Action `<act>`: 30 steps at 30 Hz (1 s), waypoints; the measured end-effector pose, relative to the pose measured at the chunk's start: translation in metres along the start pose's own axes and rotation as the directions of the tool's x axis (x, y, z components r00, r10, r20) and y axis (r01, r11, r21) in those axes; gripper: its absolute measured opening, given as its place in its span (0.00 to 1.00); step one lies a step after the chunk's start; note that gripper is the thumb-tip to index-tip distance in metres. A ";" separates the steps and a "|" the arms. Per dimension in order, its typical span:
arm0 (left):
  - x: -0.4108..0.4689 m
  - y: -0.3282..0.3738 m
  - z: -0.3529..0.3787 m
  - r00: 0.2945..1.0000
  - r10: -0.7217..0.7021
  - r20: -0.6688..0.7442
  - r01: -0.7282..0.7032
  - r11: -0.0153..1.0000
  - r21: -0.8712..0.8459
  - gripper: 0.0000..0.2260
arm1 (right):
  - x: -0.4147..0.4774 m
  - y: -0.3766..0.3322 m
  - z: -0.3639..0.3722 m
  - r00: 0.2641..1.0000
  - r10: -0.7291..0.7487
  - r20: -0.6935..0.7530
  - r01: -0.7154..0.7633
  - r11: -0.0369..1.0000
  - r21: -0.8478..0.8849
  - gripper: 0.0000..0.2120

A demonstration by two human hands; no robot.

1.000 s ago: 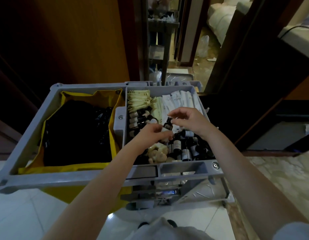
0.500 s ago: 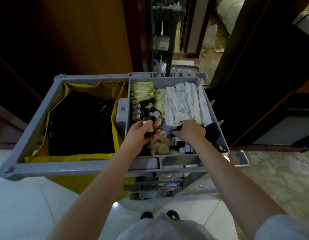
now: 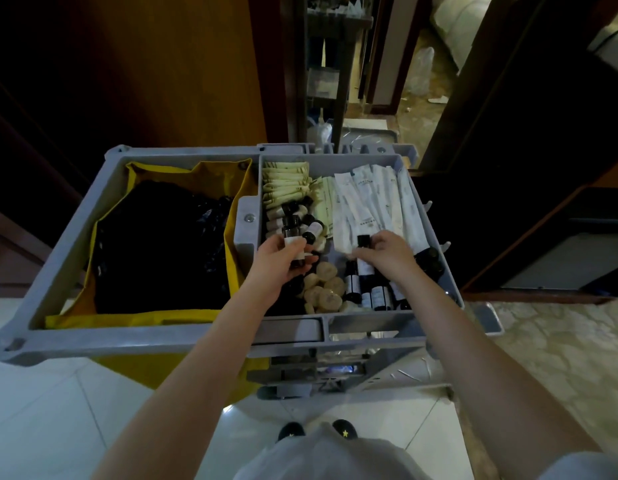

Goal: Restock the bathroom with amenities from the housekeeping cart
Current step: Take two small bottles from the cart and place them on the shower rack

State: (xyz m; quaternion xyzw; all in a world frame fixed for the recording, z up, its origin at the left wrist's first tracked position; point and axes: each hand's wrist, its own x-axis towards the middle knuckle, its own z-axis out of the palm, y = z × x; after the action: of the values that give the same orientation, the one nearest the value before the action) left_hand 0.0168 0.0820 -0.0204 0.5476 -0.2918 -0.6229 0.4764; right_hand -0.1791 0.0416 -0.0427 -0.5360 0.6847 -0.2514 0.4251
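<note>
Since half a second ago the right hand (image 3: 387, 252) has lifted, pinching a second dark bottle (image 3: 363, 241) above the cart tray (image 3: 435, 237), while the left hand (image 3: 283, 261) grips collected bottles (image 3: 293, 244), so gathering looks underway.

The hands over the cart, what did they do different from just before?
The right hand dipped into the bottles, then lifted a dark bottle out. The left hand drew back toward the person, keeping its bottles. The cart, white packets and round soaps stayed put.

Dim, bluish, soft-focus view; wide-angle bowing, glare on floor tiles (image 3: 231, 415)
</note>
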 end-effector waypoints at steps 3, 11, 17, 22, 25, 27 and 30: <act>0.002 0.001 0.007 1.000 -0.005 0.023 0.005 1.000 -0.001 0.01 | -0.001 -0.004 -0.016 0.993 0.058 -0.106 -0.029 0.968 0.251 0.16; 0.011 -0.007 0.024 0.998 -0.003 0.066 -0.004 0.995 0.103 0.05 | -0.018 -0.002 -0.045 0.980 0.105 -0.172 -0.011 0.879 0.477 0.12; 0.007 -0.013 0.037 0.997 -0.002 0.073 -0.007 0.992 0.125 0.09 | -0.030 0.004 -0.047 0.996 0.080 -0.047 -0.046 0.866 0.499 0.15; -0.006 -0.020 0.043 0.999 0.026 0.022 -0.029 0.988 0.152 0.10 | -0.025 0.000 -0.044 0.981 0.020 0.191 -0.108 0.877 0.468 0.17; -0.016 -0.022 0.044 0.991 0.056 -0.125 -0.040 0.991 0.131 0.14 | -0.019 -0.006 -0.038 0.952 -0.048 0.302 -0.094 0.894 0.438 0.17; -0.029 -0.026 0.046 0.970 0.072 -0.232 -0.057 0.996 0.072 0.14 | -0.018 -0.011 -0.031 0.920 -0.109 0.375 -0.058 0.912 0.407 0.16; -0.057 -0.037 0.049 0.923 0.098 -0.372 -0.097 0.995 0.022 0.13 | -0.023 -0.017 -0.018 0.855 -0.189 0.482 0.000 0.931 0.366 0.14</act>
State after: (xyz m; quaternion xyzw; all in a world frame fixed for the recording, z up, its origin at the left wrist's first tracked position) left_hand -0.0433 0.1408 -0.0192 0.6414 -0.2240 -0.4827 0.5527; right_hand -0.1847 0.0561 -0.0128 -0.5317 0.4639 -0.2402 0.6666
